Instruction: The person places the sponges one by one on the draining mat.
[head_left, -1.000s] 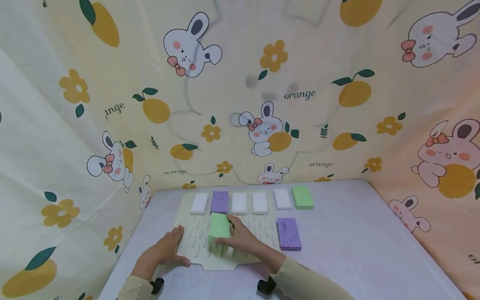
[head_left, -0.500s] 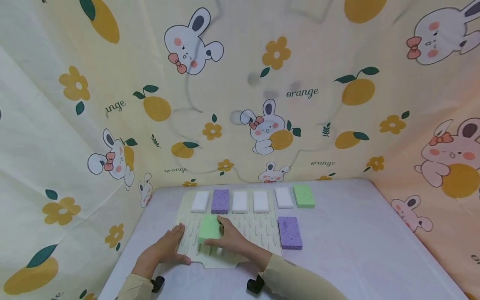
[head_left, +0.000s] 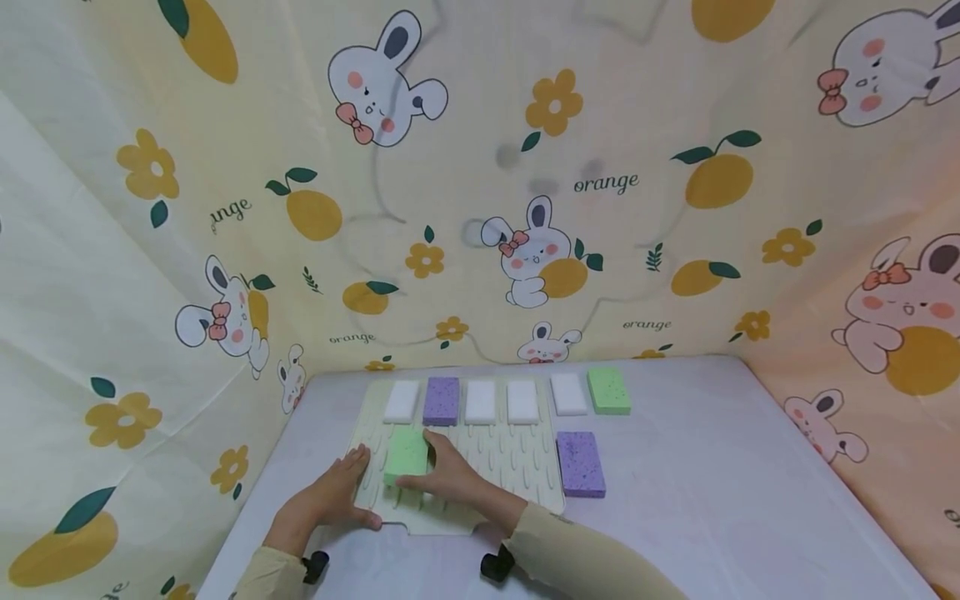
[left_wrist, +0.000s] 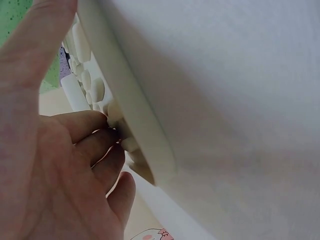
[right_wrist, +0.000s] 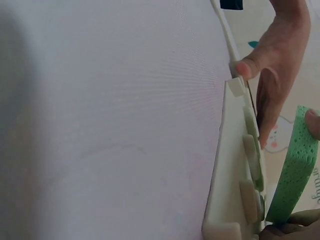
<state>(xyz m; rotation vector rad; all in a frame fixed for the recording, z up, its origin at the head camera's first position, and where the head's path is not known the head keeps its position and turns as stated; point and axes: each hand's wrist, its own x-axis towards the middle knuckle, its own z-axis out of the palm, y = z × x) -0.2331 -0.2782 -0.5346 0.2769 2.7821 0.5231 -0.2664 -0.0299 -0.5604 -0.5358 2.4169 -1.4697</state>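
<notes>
At the near edge of the tabletop (head_left: 675,517), the left hand (head_left: 330,500) lies flat with straight fingers on the left rim of the cream mat (head_left: 495,454), pressing it down. Just beside it the right hand (head_left: 450,479) grips a green sponge (head_left: 406,454) between thumb and curled fingers, the sponge tilted on the mat's ridges near its front left part; the right wrist view shows it (right_wrist: 295,170) standing on edge against the raised ribs. To do this well, I judge the left hand should keep the mat pinned while the right lowers the sponge flat between the ribs without dragging the mat. Farther back on the mat stand a row of white, purple, white and white sponges (head_left: 440,401). Right of the mat, on the bare lilac cloth, lie a purple sponge (head_left: 580,464), and beyond it a white one (head_left: 568,394) and a second green one (head_left: 608,391). Behind and to both sides hang curtains (head_left: 525,208) printed with rabbits, oranges and flowers.
</notes>
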